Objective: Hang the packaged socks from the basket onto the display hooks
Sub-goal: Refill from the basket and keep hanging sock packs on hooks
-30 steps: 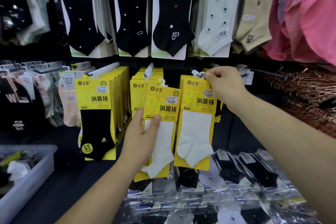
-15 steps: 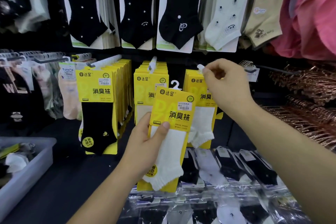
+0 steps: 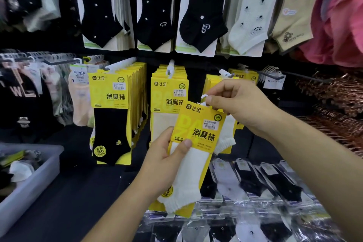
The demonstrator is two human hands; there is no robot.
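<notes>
My left hand (image 3: 163, 161) grips a yellow-carded pack of white socks (image 3: 196, 143) by its left side, thumb across the front. My right hand (image 3: 235, 102) pinches the pack's small white hanger (image 3: 204, 98) at the top. The pack is held tilted in front of the display, below the right white hook (image 3: 225, 73), where more yellow packs (image 3: 246, 77) hang. Two other hooks carry stacks of yellow packs: black socks (image 3: 112, 116) on the left, white socks (image 3: 167, 92) in the middle. The grey basket (image 3: 39, 175) stands at the lower left.
Black, white and beige socks (image 3: 198, 15) hang in a row above. Bagged socks (image 3: 255, 184) lie on the shelf below my hands. Copper hangers (image 3: 337, 102) pile at the right, pink cloth (image 3: 341, 17) above them. Other garments (image 3: 25, 92) hang at the left.
My right hand left the pack hung on the right hook and came down to pinch the hanger of the pack in my left hand. That pack has risen and shifted right.
</notes>
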